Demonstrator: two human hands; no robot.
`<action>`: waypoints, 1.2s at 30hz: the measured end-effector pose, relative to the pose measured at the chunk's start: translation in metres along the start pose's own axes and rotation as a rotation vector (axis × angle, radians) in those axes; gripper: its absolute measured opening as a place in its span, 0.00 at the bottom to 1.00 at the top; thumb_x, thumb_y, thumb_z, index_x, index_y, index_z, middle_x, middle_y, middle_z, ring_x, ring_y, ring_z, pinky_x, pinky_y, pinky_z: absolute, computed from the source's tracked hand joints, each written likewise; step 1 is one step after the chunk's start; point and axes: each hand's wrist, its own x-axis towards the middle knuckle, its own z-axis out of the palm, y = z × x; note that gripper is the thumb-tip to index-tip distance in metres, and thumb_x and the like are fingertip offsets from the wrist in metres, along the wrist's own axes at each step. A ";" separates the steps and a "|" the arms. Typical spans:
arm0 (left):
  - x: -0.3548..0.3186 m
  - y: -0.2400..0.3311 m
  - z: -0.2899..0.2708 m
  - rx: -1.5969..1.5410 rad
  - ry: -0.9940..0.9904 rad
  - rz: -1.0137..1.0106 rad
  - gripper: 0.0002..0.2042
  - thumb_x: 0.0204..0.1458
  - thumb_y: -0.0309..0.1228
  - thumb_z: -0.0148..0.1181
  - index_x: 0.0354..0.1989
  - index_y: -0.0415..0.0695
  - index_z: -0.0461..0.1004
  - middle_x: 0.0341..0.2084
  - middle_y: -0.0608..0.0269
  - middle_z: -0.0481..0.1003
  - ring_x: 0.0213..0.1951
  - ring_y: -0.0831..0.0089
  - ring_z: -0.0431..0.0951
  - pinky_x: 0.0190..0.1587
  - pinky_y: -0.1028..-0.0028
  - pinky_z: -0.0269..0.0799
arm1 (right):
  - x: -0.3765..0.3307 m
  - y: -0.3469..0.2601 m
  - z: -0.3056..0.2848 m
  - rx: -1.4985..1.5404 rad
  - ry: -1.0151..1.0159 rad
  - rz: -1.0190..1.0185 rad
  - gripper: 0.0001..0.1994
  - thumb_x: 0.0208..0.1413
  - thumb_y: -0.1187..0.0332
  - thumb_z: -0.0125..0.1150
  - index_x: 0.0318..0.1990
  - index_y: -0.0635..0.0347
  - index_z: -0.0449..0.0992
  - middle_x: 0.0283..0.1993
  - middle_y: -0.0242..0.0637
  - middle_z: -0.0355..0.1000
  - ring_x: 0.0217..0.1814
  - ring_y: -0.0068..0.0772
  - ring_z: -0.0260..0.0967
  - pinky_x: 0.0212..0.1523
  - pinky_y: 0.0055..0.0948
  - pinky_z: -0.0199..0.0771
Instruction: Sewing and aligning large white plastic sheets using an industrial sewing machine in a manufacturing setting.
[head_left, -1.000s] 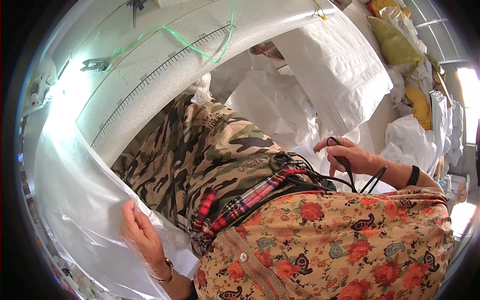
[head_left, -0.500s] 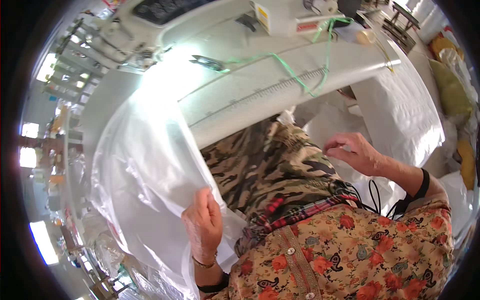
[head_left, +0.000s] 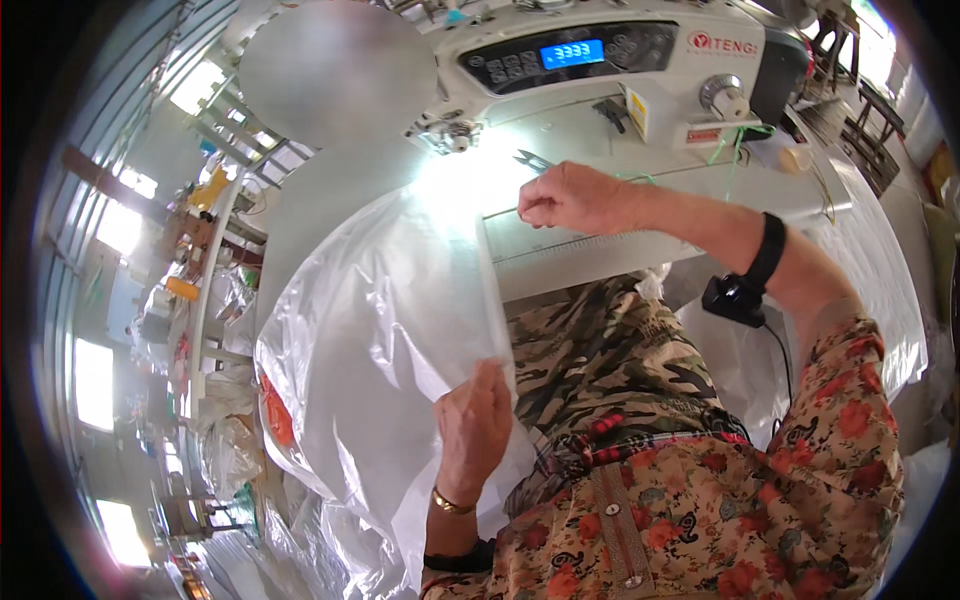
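Observation:
A white, translucent plastic-like sheet (head_left: 350,330) hangs from the sewing machine's lit needle area down over my left side. My left hand (head_left: 475,430) is closed on its right edge, above my lap. Over the machine bed (head_left: 560,248), my right hand (head_left: 578,198) has its fingers curled together, close to the bright light. Whatever they may hold is hidden. Thread snips (head_left: 533,160) lie on the bed just beyond those fingers, partly covered by the glare.
The sewing machine (head_left: 660,75) spans the far side, with a handwheel (head_left: 723,97) at its right end. Green thread (head_left: 738,150) trails over the bed. More white sheeting (head_left: 870,260) hangs at the right. Shelving and bagged material crowd the left.
My right hand has moved from above my lap, at the right, up and left onto the machine bed. My left hand keeps its hold on the sheet's edge. The view has shifted, showing more of the machine.

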 end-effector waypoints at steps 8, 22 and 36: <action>-0.006 0.006 0.011 -0.024 0.008 -0.018 0.01 0.51 0.22 0.56 0.31 0.38 0.72 0.24 0.53 0.70 0.27 0.54 0.73 0.29 0.62 0.68 | 0.044 0.007 0.045 -0.360 -0.059 -0.350 0.12 0.54 0.72 0.51 0.45 0.55 0.75 0.53 0.33 0.70 0.44 0.42 0.74 0.45 0.40 0.76; -0.024 0.008 0.017 -0.165 0.152 -0.206 0.13 0.49 0.20 0.59 0.45 0.38 0.71 0.24 0.61 0.73 0.24 0.65 0.74 0.30 0.69 0.70 | 0.021 -0.021 0.063 -0.221 -0.088 -0.500 0.08 0.59 0.65 0.53 0.39 0.59 0.75 0.40 0.37 0.71 0.40 0.42 0.73 0.40 0.39 0.73; -0.030 -0.009 0.014 -0.309 0.169 -0.323 0.10 0.52 0.24 0.58 0.43 0.35 0.73 0.20 0.57 0.75 0.19 0.70 0.74 0.24 0.75 0.69 | -0.108 -0.090 0.150 0.392 -0.167 -0.037 0.07 0.54 0.69 0.64 0.34 0.63 0.74 0.30 0.42 0.75 0.32 0.40 0.75 0.35 0.34 0.74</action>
